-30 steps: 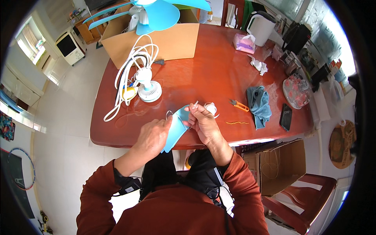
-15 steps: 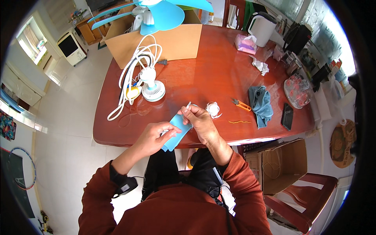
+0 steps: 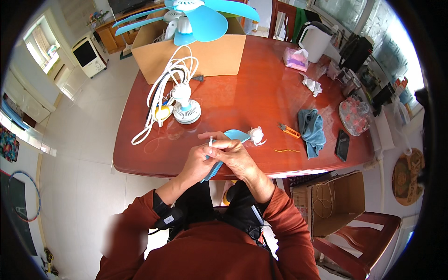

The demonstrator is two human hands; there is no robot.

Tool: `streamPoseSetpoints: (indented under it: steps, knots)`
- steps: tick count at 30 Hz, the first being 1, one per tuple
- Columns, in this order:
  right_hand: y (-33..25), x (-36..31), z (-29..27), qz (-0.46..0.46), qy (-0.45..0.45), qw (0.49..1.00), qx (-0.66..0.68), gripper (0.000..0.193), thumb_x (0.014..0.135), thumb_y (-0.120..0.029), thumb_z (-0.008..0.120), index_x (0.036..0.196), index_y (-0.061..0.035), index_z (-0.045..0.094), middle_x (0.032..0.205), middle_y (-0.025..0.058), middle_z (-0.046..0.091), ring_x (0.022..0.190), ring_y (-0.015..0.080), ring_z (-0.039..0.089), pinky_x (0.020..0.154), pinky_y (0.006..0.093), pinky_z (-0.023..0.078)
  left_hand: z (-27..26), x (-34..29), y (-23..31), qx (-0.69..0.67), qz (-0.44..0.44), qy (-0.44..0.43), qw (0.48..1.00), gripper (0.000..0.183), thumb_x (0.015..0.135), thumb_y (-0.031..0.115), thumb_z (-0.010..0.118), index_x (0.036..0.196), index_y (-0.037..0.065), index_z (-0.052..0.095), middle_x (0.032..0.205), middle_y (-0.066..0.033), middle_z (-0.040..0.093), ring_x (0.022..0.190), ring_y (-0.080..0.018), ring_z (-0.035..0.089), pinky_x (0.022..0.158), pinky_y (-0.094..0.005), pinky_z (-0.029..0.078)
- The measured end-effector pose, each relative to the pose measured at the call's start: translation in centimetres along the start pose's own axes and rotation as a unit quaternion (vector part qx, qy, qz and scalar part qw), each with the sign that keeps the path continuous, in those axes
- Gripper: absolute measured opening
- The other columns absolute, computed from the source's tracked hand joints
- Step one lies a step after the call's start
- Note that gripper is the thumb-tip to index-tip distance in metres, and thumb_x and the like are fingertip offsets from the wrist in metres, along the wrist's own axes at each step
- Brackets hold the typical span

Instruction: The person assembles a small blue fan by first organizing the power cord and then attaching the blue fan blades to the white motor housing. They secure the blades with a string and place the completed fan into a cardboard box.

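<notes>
My two hands meet over the near edge of the table. My left hand [image 3: 195, 163] is closed round light-blue flat pieces [image 3: 213, 171] that look like small fan blades; their lower ends stick out below it. Pressed against it, my right hand [image 3: 235, 157] pinches a small white rod [image 3: 211, 140] that points up between the fingers. Beyond the fingers a blue blade [image 3: 237, 135] reaches toward a crumpled white bundle [image 3: 256, 135]. My fingers hide where the rod and the blue pieces meet, if they do.
Left of centre stand a small white fan base [image 3: 187, 112] and coiled white cable [image 3: 154, 105]. Behind is a cardboard box [image 3: 212, 58] with a blue-bladed fan [image 3: 207, 23]. To the right lie orange snips [image 3: 290, 131], a blue cloth [image 3: 311, 130] and a black phone [image 3: 342, 145].
My hands have come together, and the white rod has moved left and nearer to me. The blue pieces have turned, with a blade now showing beyond my right hand.
</notes>
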State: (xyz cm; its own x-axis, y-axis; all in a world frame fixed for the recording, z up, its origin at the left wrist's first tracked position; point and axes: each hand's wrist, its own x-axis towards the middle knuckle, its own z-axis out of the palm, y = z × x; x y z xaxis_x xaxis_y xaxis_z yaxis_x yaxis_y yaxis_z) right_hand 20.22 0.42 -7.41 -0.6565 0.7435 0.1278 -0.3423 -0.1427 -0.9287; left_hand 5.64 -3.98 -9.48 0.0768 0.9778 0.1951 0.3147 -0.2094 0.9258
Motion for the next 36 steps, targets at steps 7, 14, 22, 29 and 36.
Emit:
streamPoseSetpoints:
  steps: [7,14,22,29,36]
  knots:
    - [-1.6,-2.1,-2.5,-0.058,0.062,0.945,-0.316,0.033,0.090,-0.006,0.064,0.122,-0.0019,0.061,0.121,0.0129,0.060,0.108,0.0232,0.060,0.089,0.0343,0.049,-0.3,-0.3,-0.3,-0.125,-0.015,-0.020,0.992,0.011,0.093,0.006,0.062,0.097,-0.004,0.063,0.083,-0.0066,0.065,0.076,-0.0107,0.063,0.071,-0.0259,0.052]
    - [-1.1,-3.1,-2.7,-0.115,0.061,0.834,-0.537,0.011,0.083,0.001,0.063,0.093,0.0032,0.062,0.109,0.0170,0.062,0.095,0.0356,0.061,0.081,0.0382,0.052,-0.4,0.1,0.6,-0.072,-0.016,-0.046,0.996,0.012,0.093,0.008,0.063,0.096,-0.004,0.062,0.082,-0.0064,0.066,0.075,-0.0115,0.063,0.071,-0.0259,0.052]
    - [-0.7,-4.0,-2.4,-0.108,0.058,0.905,-0.407,0.008,0.081,-0.001,0.068,0.087,-0.0006,0.062,0.107,0.0157,0.063,0.096,0.0354,0.060,0.084,0.0383,0.050,-1.7,2.1,0.9,-0.140,-0.182,-0.116,0.966,0.008,0.089,0.004,0.065,0.093,-0.003,0.064,0.083,-0.0073,0.068,0.078,-0.0135,0.066,0.073,-0.0272,0.053]
    - [-0.1,-4.3,-2.7,-0.116,0.054,0.931,-0.342,0.007,0.084,-0.002,0.067,0.090,-0.0011,0.063,0.106,0.0147,0.064,0.098,0.0305,0.061,0.087,0.0362,0.049,-1.5,1.7,1.3,0.056,0.021,-0.093,0.994,0.012,0.081,0.003,0.068,0.093,0.002,0.066,0.081,-0.0046,0.067,0.075,-0.0160,0.066,0.066,-0.0264,0.052]
    - [0.6,-3.6,-2.6,-0.074,0.159,0.898,-0.404,0.017,0.085,0.003,0.061,0.102,0.0009,0.064,0.106,0.0149,0.065,0.093,0.0302,0.065,0.082,0.0365,0.052,-0.8,1.3,0.9,0.370,0.309,-0.001,0.876,0.015,0.075,0.006,0.068,0.090,0.005,0.066,0.086,-0.0022,0.057,0.076,-0.0204,0.059,0.060,-0.0329,0.052]
